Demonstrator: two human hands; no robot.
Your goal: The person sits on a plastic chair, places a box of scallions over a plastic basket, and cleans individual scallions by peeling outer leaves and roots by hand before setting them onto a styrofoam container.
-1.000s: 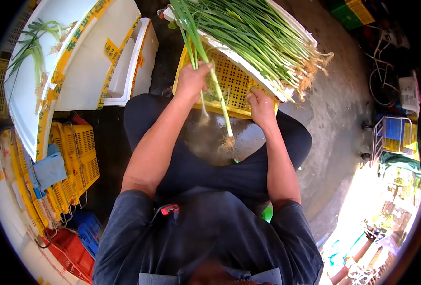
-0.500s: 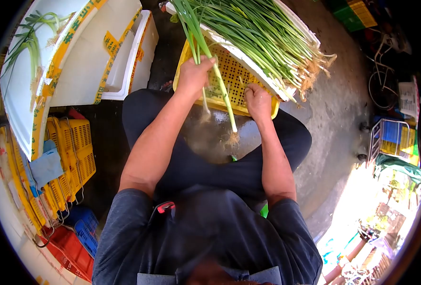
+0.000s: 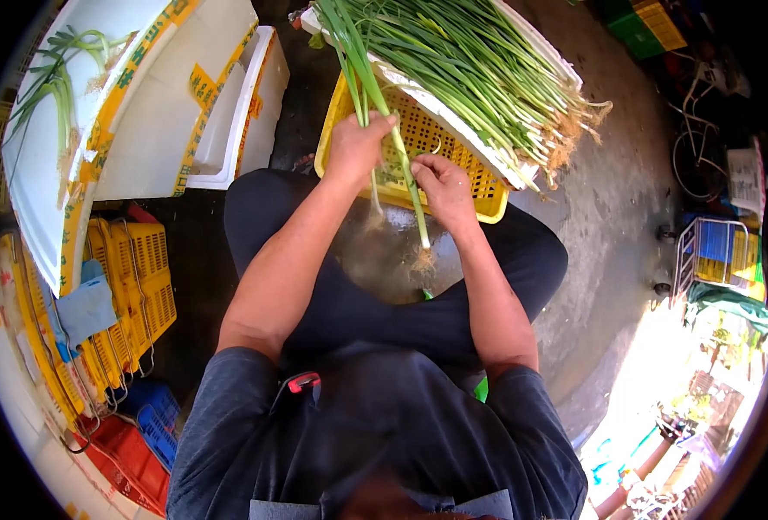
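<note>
My left hand point(image 3: 356, 146) is closed around two long green onions point(image 3: 420, 221), their leaves pointing up and away and their stringy roots hanging toward me. My right hand point(image 3: 446, 189) pinches the white stalk of the thicker one with thumb and fingers, just below the left hand. Beneath both hands sits a yellow plastic crate point(image 3: 325, 143) with small scraps in it. A white foam box point(image 3: 414, 91) rests across the crate's far side, heaped with green onions point(image 3: 479, 78) whose roots stick out to the right.
At the left stand white foam boxes point(image 3: 154, 104) with yellow tape; a few green onions point(image 3: 59, 91) lie on one. Yellow crates point(image 3: 141, 269), a red crate point(image 3: 124, 459) and a blue crate point(image 3: 158, 420) are lower left. A metal cart point(image 3: 709, 251) stands right on wet floor point(image 3: 605, 225).
My right hand has moved left from the crate's right side to the green onion and now pinches its stalk. The left hand has barely moved, still gripping the green onions.
</note>
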